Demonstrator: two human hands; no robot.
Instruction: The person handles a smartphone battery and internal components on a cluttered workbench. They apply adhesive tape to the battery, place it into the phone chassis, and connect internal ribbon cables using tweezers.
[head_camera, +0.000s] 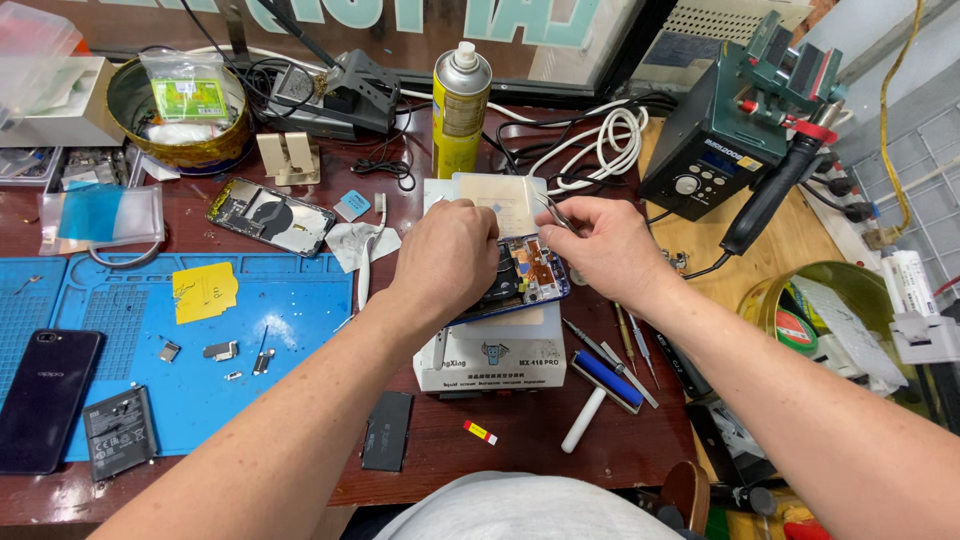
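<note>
Both forearms reach in from the near edge of the bench (500, 450). Left hand (447, 262) lies curled over an opened phone (525, 278), pressing it down on a white boxed machine (490, 360) at the bench's middle. Right hand (610, 245) pinches metal tweezers (553, 213) above the phone's far end. A blue work mat (300, 300) covers the left side; a yellow spray can (460, 110) stands toward the far edge.
</note>
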